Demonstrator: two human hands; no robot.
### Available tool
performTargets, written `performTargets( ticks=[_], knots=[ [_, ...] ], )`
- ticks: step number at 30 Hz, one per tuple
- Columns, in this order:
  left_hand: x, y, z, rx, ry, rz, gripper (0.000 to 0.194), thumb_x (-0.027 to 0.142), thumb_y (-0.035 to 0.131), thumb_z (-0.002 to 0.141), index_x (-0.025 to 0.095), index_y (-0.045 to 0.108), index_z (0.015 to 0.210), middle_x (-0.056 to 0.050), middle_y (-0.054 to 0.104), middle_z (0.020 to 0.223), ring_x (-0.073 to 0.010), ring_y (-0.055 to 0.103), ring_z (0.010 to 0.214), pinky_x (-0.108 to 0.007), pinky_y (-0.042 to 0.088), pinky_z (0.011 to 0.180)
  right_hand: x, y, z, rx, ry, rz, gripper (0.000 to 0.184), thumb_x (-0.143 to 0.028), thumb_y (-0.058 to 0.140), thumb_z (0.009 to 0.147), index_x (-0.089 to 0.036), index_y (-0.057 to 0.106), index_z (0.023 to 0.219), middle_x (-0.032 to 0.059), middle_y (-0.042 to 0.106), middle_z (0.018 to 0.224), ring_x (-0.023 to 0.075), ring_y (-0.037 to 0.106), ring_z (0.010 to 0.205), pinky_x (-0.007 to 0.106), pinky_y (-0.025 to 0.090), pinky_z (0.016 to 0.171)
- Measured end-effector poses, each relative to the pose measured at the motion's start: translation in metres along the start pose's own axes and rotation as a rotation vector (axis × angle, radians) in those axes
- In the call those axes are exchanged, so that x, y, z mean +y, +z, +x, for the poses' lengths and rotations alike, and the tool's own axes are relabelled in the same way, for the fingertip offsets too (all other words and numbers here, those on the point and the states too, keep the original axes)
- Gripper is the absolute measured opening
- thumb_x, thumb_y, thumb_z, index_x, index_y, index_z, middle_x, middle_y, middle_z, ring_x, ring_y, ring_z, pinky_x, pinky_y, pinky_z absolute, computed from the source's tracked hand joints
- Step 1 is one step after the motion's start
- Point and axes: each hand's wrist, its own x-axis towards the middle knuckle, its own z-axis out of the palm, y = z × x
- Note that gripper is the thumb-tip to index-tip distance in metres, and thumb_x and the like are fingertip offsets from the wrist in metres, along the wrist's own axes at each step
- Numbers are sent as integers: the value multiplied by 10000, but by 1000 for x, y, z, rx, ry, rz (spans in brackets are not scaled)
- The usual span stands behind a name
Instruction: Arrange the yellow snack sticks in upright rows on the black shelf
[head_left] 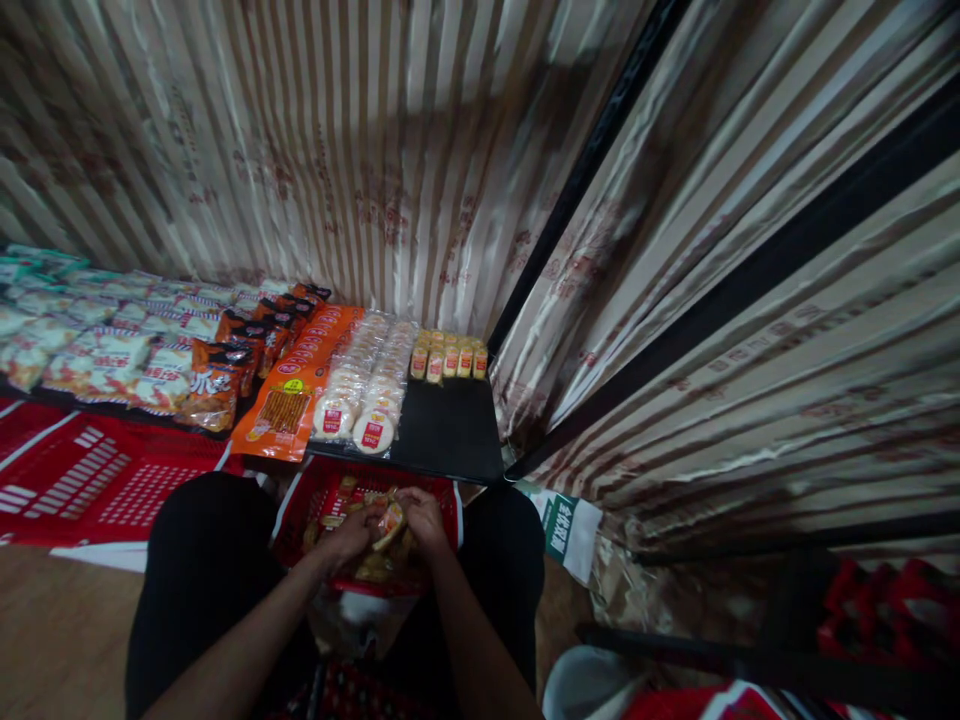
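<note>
snack packet (390, 526) is at lower center of the frame, over the red basket (298, 500) between the knees. left hand (351, 535) has its fingers closed on the packet's left side, right hand (424, 516) pinches its right/upper end. finger detail is dim and soft, can't tell exact contact points.

handling, my read: light, clear film wrap, probably slick and crinkly. contents look like a baked snack, so likely brittle; squeezing the middle risks crumbs. film may slide over the contents. best hold: both ends, or flat across the long sides, light pinch.

more loose packets (379, 568) in the basket below. similar-looking small packs (450, 360) stand in rows at center frame, back of the black shelf (450, 425).
</note>
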Motion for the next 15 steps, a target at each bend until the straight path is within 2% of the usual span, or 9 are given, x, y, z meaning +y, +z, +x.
performTargets(
  ticks=[5, 11, 15],
  knots=[
    [7, -2, -3, -21, 44, -11, 375, 287, 741, 512, 151, 626, 842, -34, 658, 765, -158, 577, 705, -268, 405, 687, -7, -1, -11, 46, -31, 27, 349, -511, 578, 663, -174, 661, 698, 36, 676, 663, 175, 614, 628, 272, 465, 593],
    [20, 2, -11, -28, 25, -58, 502, 375, 766, 493, 152, 603, 912, -48, 648, 853, -159, 578, 723, -258, 408, 643, -16, -6, -29, 164, -129, 77, 333, -477, 561, 701, -182, 646, 831, 54, 693, 797, 195, 641, 772, 297, 490, 729],
    [25, 5, -15, -12, 41, -67, 484, 365, 768, 494, 151, 603, 896, -47, 643, 853, -161, 581, 747, -257, 416, 667, -18, -7, -36, 192, -124, 31, 314, -427, 566, 702, -179, 636, 882, 69, 692, 849, 196, 643, 783, 309, 496, 744]
  ],
)
